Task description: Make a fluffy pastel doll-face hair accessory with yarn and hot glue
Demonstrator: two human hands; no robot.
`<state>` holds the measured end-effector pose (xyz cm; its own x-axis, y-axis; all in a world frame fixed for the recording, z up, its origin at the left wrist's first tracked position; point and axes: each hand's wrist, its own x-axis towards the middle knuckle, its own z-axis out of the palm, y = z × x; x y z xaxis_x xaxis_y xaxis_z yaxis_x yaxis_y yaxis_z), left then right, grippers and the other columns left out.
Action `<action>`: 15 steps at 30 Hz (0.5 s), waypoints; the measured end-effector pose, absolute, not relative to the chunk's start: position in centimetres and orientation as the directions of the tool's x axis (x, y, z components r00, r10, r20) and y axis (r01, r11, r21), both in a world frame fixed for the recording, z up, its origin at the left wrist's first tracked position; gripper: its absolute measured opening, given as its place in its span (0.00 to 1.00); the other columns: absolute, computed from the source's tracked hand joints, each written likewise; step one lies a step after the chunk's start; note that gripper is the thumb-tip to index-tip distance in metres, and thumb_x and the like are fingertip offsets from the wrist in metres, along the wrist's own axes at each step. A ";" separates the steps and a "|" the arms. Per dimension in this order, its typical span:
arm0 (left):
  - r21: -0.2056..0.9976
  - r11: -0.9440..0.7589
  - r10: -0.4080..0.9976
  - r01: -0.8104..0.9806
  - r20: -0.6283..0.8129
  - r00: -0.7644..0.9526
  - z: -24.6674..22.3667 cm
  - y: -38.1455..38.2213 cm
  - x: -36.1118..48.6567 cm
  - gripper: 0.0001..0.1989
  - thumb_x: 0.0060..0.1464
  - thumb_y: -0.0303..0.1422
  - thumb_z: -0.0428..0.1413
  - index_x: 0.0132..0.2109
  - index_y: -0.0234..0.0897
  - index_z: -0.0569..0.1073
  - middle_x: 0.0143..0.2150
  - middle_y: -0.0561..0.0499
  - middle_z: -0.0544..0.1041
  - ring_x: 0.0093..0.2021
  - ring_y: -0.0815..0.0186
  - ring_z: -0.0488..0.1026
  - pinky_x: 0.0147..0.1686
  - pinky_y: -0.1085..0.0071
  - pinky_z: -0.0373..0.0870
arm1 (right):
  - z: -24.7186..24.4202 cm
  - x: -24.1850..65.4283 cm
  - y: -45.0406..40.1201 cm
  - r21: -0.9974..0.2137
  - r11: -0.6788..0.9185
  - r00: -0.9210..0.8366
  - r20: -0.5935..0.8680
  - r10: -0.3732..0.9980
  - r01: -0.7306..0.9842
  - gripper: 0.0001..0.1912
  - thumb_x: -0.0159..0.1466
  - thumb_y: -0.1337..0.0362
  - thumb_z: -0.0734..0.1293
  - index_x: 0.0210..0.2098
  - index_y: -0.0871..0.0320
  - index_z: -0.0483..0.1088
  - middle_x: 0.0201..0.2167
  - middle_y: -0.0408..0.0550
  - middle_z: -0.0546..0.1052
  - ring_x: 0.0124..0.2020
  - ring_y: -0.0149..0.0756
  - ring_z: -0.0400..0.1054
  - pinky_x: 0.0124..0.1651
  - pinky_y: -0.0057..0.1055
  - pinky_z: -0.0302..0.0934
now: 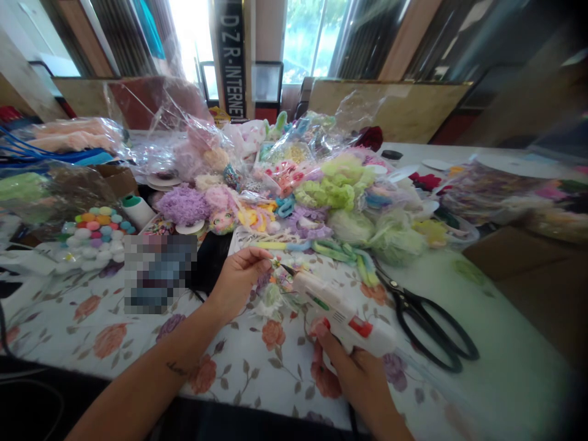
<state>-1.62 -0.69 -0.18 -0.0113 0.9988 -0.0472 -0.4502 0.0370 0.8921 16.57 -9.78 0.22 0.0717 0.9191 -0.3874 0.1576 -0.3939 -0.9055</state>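
My left hand (241, 278) is closed in a pinch on a tiny flower (276, 262) above the floral tablecloth. My right hand (351, 367) is wrapped round the handle of a white glue gun (340, 306), fingers at its red trigger. The gun's dark nozzle points left and its tip is close beside the tiny flower. Below the two hands, a small pale bunch of netting and flowers (271, 297) rests on the cloth.
Black-handled scissors (425, 318) lie at the right. Beyond my hands is a heap with green ruffled netting (337, 184), purple yarn (182, 204) and plastic bags. Pompoms (96, 233) and a blurred-out object (160, 275) are at the left.
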 end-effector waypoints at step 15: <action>0.915 0.007 1.000 -0.403 -0.016 -0.018 -0.4 -0.6 -1.7 0.07 0.41 0.30 0.68 0.30 0.36 0.78 0.27 0.54 0.76 0.27 0.76 0.67 0.28 0.80 0.63 | -0.1 16.7 -9.8 -0.903 -0.386 0.055 -0.383 0.922 0.191 0.27 0.57 0.43 0.66 0.14 0.58 0.65 0.08 0.45 0.68 0.10 0.27 0.60 0.14 0.22 0.55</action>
<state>-1.69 -0.60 -0.37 -0.0179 0.9997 -0.0159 -0.4033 0.0074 0.9150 16.72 -9.81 -0.12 0.0546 0.9222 -0.3828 0.1905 -0.3860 -0.9026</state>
